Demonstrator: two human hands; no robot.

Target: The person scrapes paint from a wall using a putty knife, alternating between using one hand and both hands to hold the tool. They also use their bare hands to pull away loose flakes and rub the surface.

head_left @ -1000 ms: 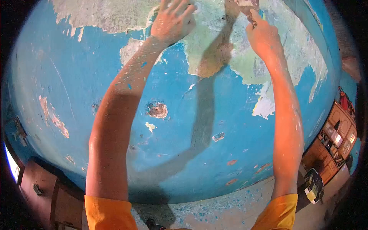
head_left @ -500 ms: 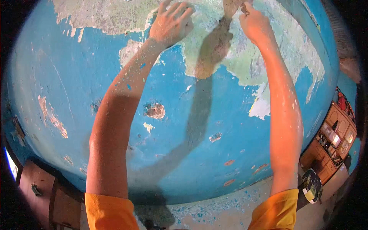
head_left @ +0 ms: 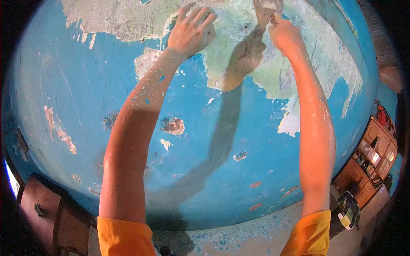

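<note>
A blue painted wall (head_left: 192, 98) fills most of the view, with a large pale green-grey patch (head_left: 316, 55) where the paint is off. My left hand (head_left: 190, 34) rests against the upper part of this patch, fingers spread and bent, holding nothing. Up and to the right, my right hand (head_left: 285, 36) is closed on a flat, greyish scraper (head_left: 272, 6) at the top edge of the view. Its handle is mostly hidden in the fist. Paint flecks stick to both forearms, and a dark arm shadow falls on the wall between them.
Paint chips litter the floor (head_left: 239, 239) along the wall's foot. A wooden cabinet (head_left: 363, 166) stands at the right, with a dark bag-like object (head_left: 348, 209) near it. Brown furniture (head_left: 40, 196) and a bright screen (head_left: 12, 181) are at the left edge.
The view has shifted slightly, so the wall sits a little lower. My right hand and the scraper have moved slightly; my left hand keeps almost the same place on the wall.
</note>
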